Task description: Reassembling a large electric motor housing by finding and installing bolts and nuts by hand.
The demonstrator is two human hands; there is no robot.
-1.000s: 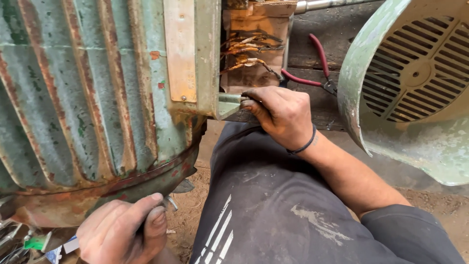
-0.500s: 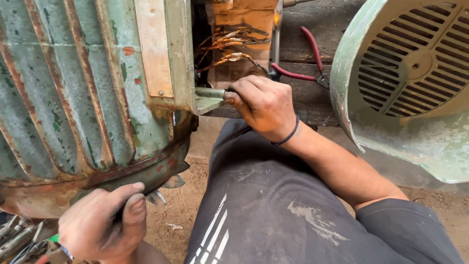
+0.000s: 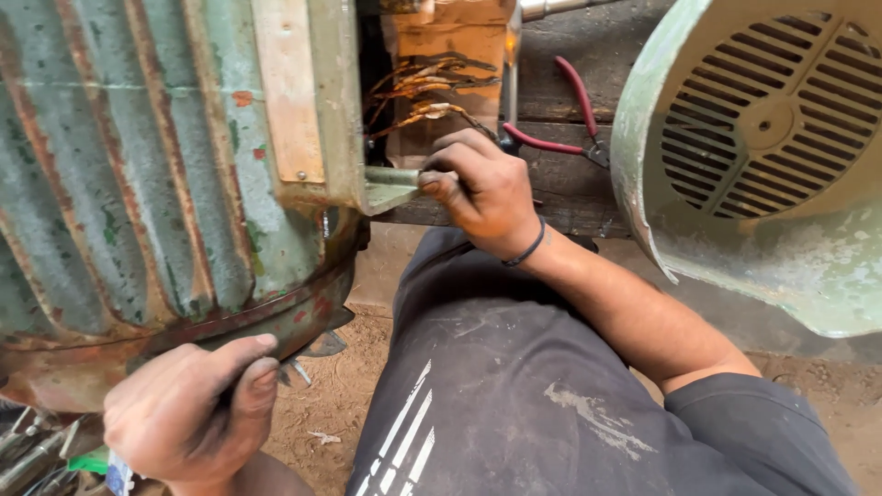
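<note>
The right hand [image 3: 482, 188] is curled tight around a short green metal stub [image 3: 390, 176], pinched between thumb and bent fingers right where it pokes out of the corner of the big rusty green ribbed motor housing [image 3: 138, 184]. It looks like a bolt or stud being gripped by its end, probably so it can be turned or drawn out by hand, though what the fingertips cover can't be made out. A thin black band [image 3: 528, 248] is worn at that wrist.

Just above the right hand, a bunch of frayed orange-brown winding leads [image 3: 427, 87] hangs out of the opened terminal area, kept clear of the fingers. Just beyond the knuckles, a pair of red-handled pliers [image 3: 560, 129] is left lying on the dark wooden plank [image 3: 570, 184], near enough to be grabbed. Further off on the same side, the pale green slotted fan cover [image 3: 763, 165] is propped up, apart from the motor.

The left hand [image 3: 188, 413] is closed into a loose fist below the housing's rusty lower rim, thumb pressed over the fingers; whether something small is held inside can't be told. A few loose metal bits and a green scrap [image 3: 87, 459] lie just beside it on the dirt floor [image 3: 335, 404].
</note>
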